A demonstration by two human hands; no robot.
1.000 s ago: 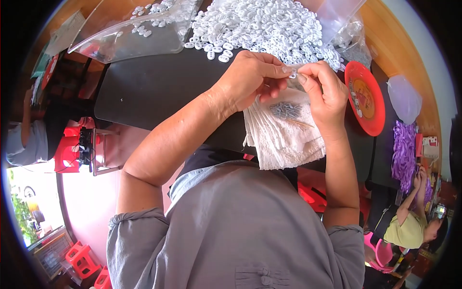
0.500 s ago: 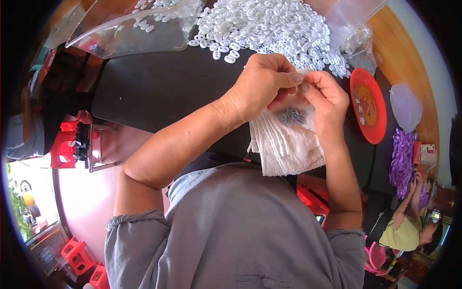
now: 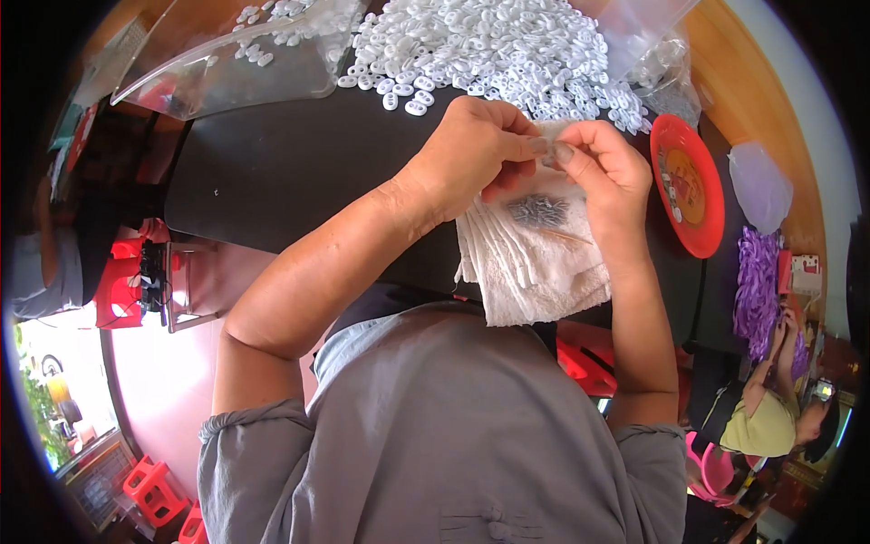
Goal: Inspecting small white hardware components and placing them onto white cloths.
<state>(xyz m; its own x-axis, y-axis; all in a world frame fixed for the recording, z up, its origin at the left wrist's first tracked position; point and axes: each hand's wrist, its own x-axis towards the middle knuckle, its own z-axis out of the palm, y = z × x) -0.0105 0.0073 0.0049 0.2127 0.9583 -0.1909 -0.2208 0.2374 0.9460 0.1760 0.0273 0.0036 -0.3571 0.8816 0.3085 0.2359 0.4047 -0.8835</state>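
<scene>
Black table point(image 3: 272, 172), clear bin point(image 3: 263, 91) holding white ovals point(image 3: 294, 34), left fingers point(image 3: 524, 146) and right fingers point(image 3: 582, 165) pinching a small piece point(image 3: 548, 157)

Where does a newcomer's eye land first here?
Probably the big heap of small white oval pieces on the far side of the black table. Then the left hand and right hand, fingertips close together near the far end of a white towel bearing a cluster of dark grey bits. The red plate to their right also stands out.
</scene>
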